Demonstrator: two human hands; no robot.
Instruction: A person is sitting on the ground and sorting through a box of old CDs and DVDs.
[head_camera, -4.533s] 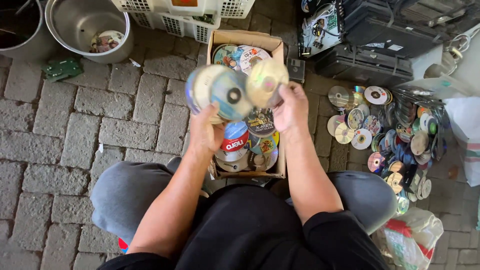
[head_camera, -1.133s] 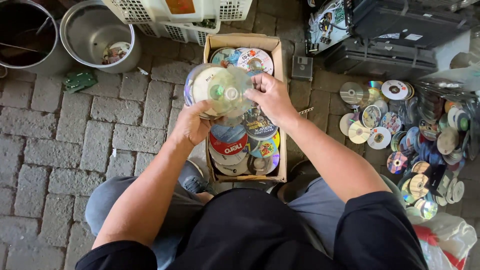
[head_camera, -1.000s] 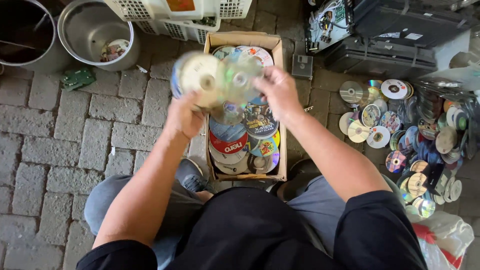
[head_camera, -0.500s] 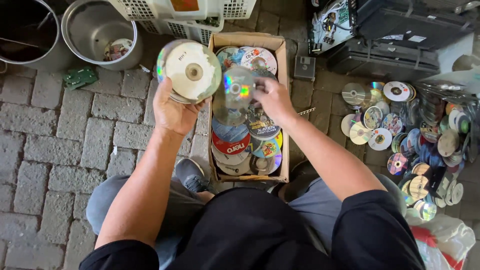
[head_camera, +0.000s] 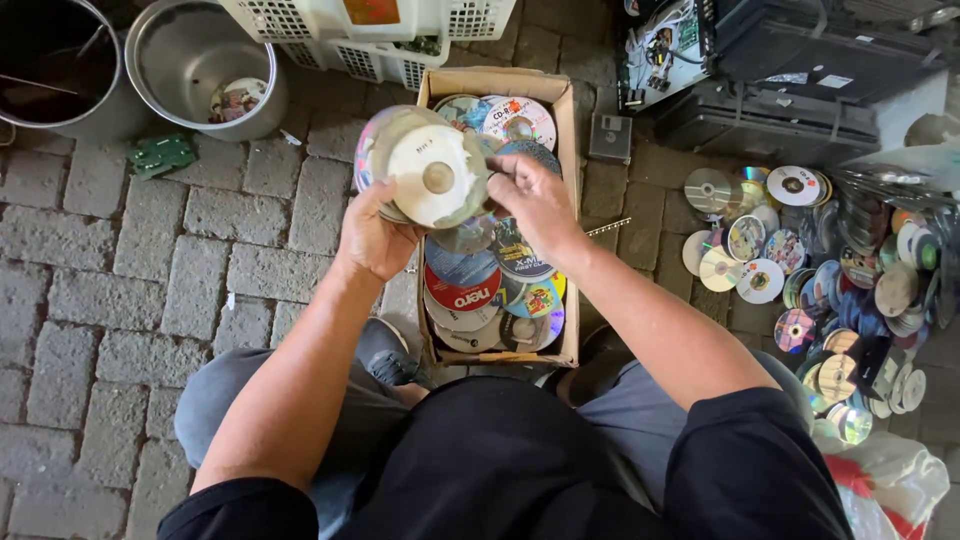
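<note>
My left hand (head_camera: 375, 235) grips a stack of discs (head_camera: 425, 170) just left of the cardboard box (head_camera: 565, 130); my right hand (head_camera: 535, 200) has its fingers (head_camera: 500, 185) pinching the stack's edge. Beyond the box stands a white basket (head_camera: 330, 30).

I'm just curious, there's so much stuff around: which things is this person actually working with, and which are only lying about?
In use: stack of discs in left hand; right hand touching it; cardboard box of discs.

Lying about: metal pot, white basket, green circuit board, loose discs, black electronics.
</note>
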